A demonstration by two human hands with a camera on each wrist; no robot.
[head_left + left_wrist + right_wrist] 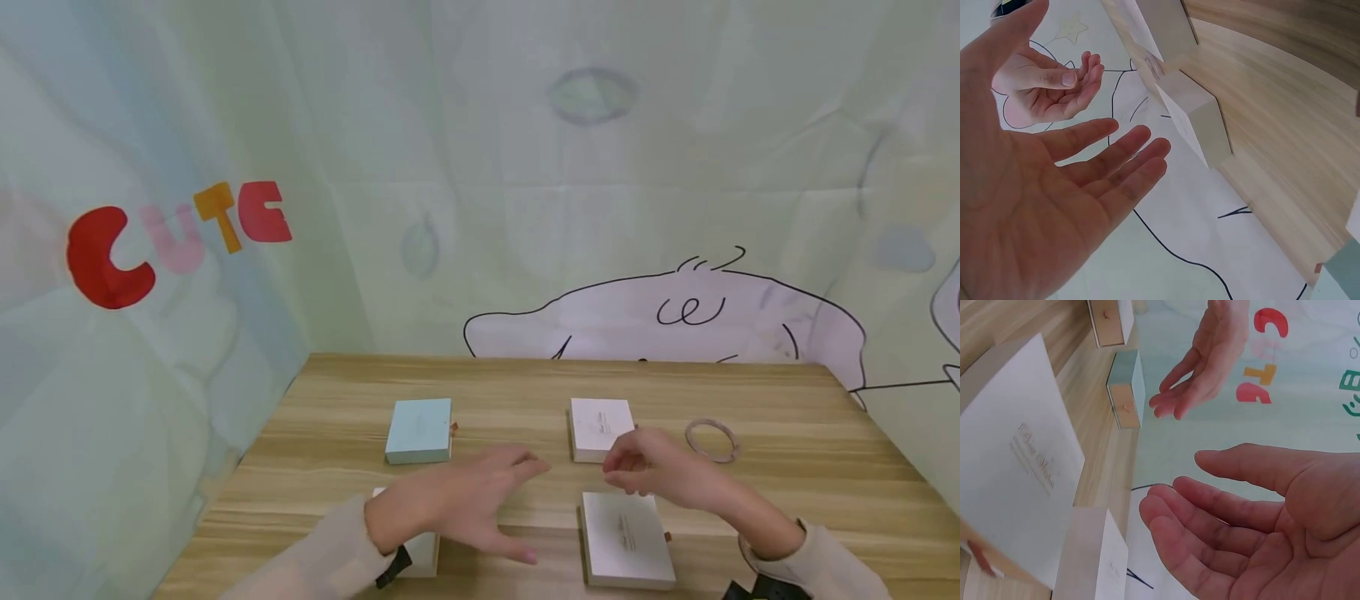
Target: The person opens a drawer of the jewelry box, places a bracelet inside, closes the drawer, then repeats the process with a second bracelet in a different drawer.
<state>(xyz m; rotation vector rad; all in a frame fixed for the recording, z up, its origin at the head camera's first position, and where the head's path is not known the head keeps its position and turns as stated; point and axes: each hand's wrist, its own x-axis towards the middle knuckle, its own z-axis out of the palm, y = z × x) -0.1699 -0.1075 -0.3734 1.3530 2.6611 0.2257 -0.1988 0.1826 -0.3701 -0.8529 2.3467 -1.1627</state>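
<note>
My left hand [472, 500] hovers over the front left of the table, thumb spread from nearly straight fingers and nothing in it. Beneath it, a white box [423, 557] is partly hidden by the hand and sleeve. My right hand [663, 471] is raised with fingers loosely bent, also holding nothing, as the right wrist view confirms. It overlaps the corner of the rear white box [600, 421] in the head view. Just below that hand lies a larger-looking white box [626, 542] with small print and a brown pull tab. A light blue box [420, 429] sits behind the left hand.
A thin pinkish bangle [711, 442] lies at the right, beyond the right wrist. The wood-grain table [510, 383] meets a printed curtain [450, 167] at its back and sides. Red, pink and orange letters decorate the left curtain.
</note>
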